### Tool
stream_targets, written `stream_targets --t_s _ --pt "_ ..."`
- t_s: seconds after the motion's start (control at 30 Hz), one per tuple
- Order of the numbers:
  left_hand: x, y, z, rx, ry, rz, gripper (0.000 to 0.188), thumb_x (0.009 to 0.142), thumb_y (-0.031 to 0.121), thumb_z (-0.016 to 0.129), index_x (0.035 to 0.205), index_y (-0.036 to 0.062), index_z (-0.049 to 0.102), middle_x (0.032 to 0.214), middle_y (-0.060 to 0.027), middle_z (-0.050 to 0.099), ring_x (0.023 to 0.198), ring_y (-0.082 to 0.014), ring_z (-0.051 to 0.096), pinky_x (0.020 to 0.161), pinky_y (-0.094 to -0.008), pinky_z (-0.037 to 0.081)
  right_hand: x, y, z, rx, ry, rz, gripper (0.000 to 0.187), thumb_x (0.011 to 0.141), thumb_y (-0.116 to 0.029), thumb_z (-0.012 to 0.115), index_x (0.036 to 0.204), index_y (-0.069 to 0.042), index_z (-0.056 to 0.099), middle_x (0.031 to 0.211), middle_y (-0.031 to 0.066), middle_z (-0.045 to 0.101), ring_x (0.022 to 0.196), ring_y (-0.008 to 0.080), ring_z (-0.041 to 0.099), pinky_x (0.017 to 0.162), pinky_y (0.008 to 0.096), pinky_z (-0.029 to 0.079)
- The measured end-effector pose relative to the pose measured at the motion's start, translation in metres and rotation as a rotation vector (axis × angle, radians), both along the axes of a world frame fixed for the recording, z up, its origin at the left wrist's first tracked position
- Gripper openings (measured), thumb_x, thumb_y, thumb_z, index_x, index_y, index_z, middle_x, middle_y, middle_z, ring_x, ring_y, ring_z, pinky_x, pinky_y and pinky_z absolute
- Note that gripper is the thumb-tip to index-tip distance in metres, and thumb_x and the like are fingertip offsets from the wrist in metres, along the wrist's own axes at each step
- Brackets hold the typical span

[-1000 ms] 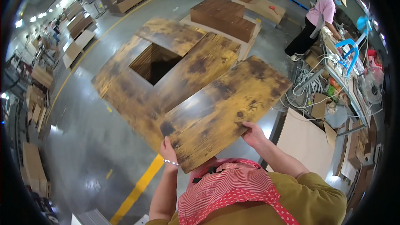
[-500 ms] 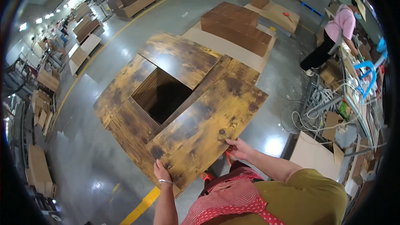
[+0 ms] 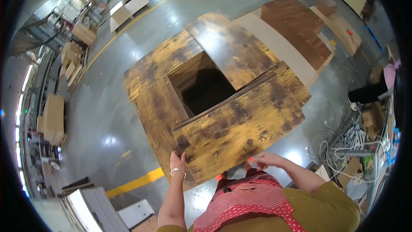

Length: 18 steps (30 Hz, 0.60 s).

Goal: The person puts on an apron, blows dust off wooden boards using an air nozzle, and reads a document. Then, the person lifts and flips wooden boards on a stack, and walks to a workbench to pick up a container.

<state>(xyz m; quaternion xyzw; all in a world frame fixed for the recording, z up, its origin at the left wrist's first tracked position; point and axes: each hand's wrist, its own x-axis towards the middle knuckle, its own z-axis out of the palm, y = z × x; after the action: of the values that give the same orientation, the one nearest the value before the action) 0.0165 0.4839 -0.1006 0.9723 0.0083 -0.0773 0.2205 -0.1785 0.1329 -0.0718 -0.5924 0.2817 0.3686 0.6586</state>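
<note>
A wood-grain board (image 3: 240, 122) with dark knots and brown patches lies along the near side of a stack of similar boards (image 3: 156, 116). The stacked boards are laid in a square around a dark opening (image 3: 208, 90). My left hand (image 3: 177, 162), with a bracelet at the wrist, is beside the near board's left end, thumb and fingers apart, seemingly touching its edge. Just off the board's near edge, my right hand (image 3: 269, 160) hangs with curled fingers and nothing visible in them.
Behind the stack at right, brown panels (image 3: 289, 28) rest on a pale sheet. Cables and metal parts (image 3: 352, 133) clutter the right side near a partly visible person (image 3: 377, 88). Cartons (image 3: 53, 118) stand at left; grey-white panels (image 3: 96, 210) are at lower left.
The near board has been lowered and squared onto the stack's near side. My right hand has let go of its edge and moved off. The view has swung left.
</note>
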Motion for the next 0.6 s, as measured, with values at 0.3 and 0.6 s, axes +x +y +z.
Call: stream_targets --t_s 0.3,0.6 --pt "-0.03 -0.025 -0.017 -0.02 0.016 0.103 0.051 0.078 0.03 0.055 0.118 0.0006 0.041 0.106 -0.0218 0.043 0.098 -0.0362 0.044 0.084 -0.0396 0.037 0.014 -0.173 -0.008 -1.271 -0.435 -0.339 0.049 0.075 -0.024 0.06 0.113 0.002 0.044 0.112 0.0191 0.046 0.105 0.0319 0.043 0.09 0.0363 0.034" --pt "-0.026 -0.022 -0.027 -0.075 0.006 0.281 0.045 0.076 0.024 0.058 0.115 0.0033 0.046 0.105 -0.0202 0.046 0.098 -0.0347 0.045 0.085 -0.04 0.036 0.018 -0.203 -0.028 -1.049 -0.205 -0.273 0.067 0.064 -0.038 0.068 0.111 0.003 0.046 0.106 0.0212 0.05 0.098 0.0328 0.049 0.085 0.0365 0.039"
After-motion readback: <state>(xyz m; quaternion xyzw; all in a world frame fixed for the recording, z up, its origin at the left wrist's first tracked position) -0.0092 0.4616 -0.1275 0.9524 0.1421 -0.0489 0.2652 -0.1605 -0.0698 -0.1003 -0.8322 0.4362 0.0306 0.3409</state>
